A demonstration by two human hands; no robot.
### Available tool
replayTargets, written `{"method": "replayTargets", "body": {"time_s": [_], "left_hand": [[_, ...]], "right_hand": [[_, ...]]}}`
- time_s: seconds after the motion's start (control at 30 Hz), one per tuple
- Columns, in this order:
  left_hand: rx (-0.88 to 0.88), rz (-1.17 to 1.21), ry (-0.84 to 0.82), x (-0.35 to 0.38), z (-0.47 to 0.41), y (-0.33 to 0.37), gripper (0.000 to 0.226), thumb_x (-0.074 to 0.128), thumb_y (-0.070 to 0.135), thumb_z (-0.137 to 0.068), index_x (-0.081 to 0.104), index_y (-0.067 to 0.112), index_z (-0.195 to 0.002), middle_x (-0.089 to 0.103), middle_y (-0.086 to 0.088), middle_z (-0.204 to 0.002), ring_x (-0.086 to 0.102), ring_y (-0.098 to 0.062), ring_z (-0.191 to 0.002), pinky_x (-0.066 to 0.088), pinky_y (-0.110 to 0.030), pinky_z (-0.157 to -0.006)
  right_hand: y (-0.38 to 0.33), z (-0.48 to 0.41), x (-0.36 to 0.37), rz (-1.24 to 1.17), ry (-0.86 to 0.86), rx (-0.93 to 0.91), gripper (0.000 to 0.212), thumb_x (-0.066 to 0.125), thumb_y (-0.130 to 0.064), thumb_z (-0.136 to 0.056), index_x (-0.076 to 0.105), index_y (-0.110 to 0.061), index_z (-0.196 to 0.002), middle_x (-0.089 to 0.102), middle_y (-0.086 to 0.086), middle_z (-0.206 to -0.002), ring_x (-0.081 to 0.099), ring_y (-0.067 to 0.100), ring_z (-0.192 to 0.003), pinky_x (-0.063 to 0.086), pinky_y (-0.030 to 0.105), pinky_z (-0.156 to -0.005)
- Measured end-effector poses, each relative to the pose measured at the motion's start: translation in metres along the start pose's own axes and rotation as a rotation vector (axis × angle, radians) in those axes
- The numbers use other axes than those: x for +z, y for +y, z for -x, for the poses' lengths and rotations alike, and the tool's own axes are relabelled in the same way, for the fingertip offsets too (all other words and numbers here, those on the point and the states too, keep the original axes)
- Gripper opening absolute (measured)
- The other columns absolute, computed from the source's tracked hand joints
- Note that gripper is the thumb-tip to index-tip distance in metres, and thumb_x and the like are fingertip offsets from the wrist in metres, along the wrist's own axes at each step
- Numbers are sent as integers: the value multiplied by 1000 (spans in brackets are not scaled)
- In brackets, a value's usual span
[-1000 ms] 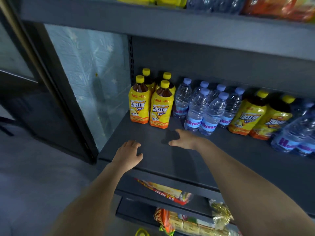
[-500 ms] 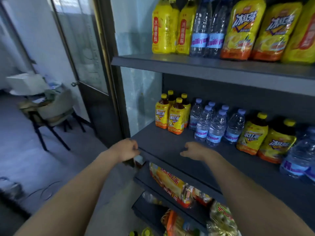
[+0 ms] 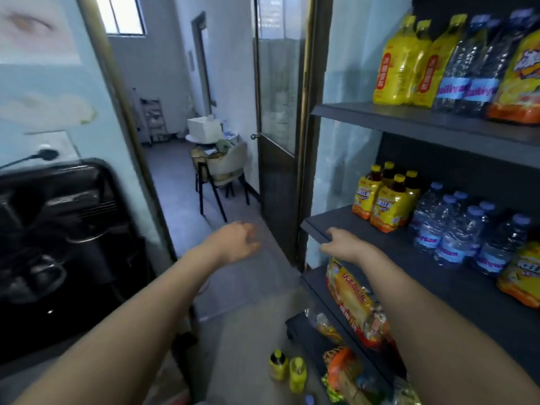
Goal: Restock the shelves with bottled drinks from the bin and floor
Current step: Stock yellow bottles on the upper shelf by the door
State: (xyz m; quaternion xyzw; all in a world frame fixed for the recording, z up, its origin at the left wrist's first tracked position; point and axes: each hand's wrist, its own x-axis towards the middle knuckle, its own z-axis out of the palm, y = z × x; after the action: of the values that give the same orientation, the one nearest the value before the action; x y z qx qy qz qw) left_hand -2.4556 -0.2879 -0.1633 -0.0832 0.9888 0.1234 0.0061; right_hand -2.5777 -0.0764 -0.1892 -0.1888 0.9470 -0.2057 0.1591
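Both hands are hanging loosely curled and empty: the left hand (image 3: 236,242) over the floor (image 3: 248,317), the right hand (image 3: 340,244) at the shelf (image 3: 339,222) corner. Two yellow bottles (image 3: 277,366) are standing on the floor, well below both hands.

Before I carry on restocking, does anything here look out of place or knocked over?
Nothing looks spilled or toppled. Two yellow bottles stand on the floor, not yet shelved, and a snack bag on the lower shelf seems to lean out past its front edge.
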Motion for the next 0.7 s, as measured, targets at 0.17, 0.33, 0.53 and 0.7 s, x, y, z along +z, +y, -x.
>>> {"method": "replayTargets", "body": {"time_s": [0.17,0.33,0.53,0.7], "left_hand": [[-171,17,29,-6,79,-46,40,47,33,-94,49,11,-127,49,-12,-129,48,-29,-117,40,-33,-96],[-314,35,70,0,158,-84,40,46,38,-86,57,14,-117,55,-11,-120,54,-30,-111,45,-34,-93],[-450,76,109,22,256,-112,38,49,36,-91,53,15,-122,51,-7,-123,52,-26,-112,45,-35,-94],[-577,72,76,46,341,-129,35,48,31,-92,53,9,-120,53,-14,-126,50,-30,-116,40,-33,-90]], "right_hand": [[-63,21,56,52,-101,-126,57,55,-32,-92,38,-1,-136,45,15,-139,46,29,-124,40,29,-94],[-115,53,92,104,-186,-245,58,53,-33,-93,33,-3,-139,42,13,-140,47,29,-122,42,30,-94],[-156,114,140,166,-202,-335,55,52,-29,-94,34,0,-138,41,15,-142,43,31,-126,39,33,-102],[-182,174,192,236,-301,-380,53,49,-26,-96,36,4,-137,41,20,-142,41,33,-129,37,37,-105]]}}
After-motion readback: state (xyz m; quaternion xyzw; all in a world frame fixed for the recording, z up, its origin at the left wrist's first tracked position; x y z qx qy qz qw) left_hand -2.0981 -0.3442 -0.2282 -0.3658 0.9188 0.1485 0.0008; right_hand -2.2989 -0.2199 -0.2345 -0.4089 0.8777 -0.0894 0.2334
